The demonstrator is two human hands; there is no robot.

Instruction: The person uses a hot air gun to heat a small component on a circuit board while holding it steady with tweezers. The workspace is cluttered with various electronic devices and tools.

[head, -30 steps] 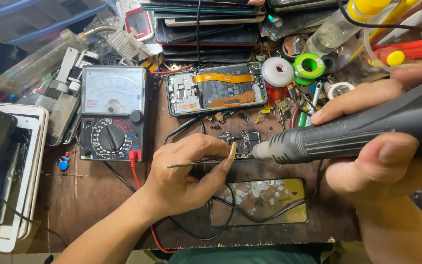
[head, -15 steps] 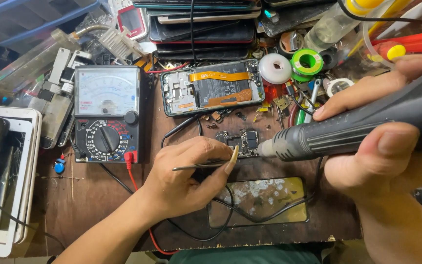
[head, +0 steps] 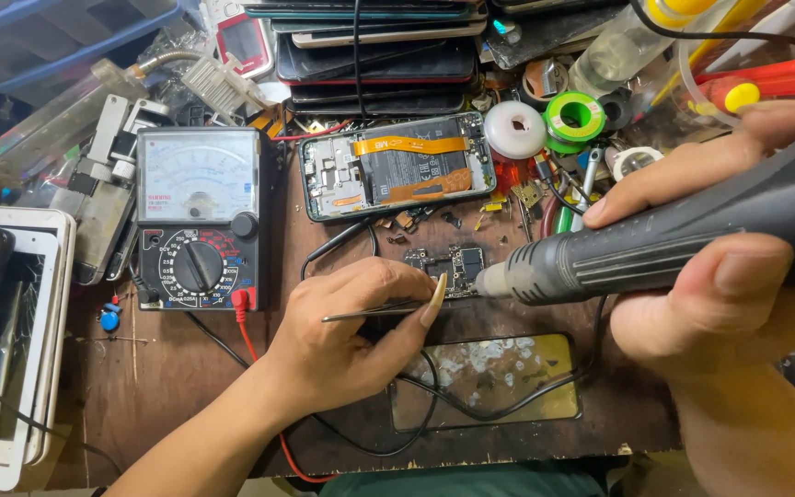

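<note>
Left hand (head: 347,336) pinches thin metal tweezers (head: 374,313); right hand (head: 720,276) is wrapped around a thick grey hot-air handpiece (head: 655,244), its nozzle just beside a small dark circuit board (head: 448,267) near the worn wooden desk's (head: 158,377) middle. An opened phone (head: 397,166) lies toward the far edge, with an analogue multimeter (head: 198,216) to its left.

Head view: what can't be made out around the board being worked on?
- Tweezers tips: hidden behind left hand thumb.
- Circuit board: components too small; lower edge covered by thumb and nozzle.
- Hot-air tool: rear cut off by right edge, partly wrapped by right hand.
</note>
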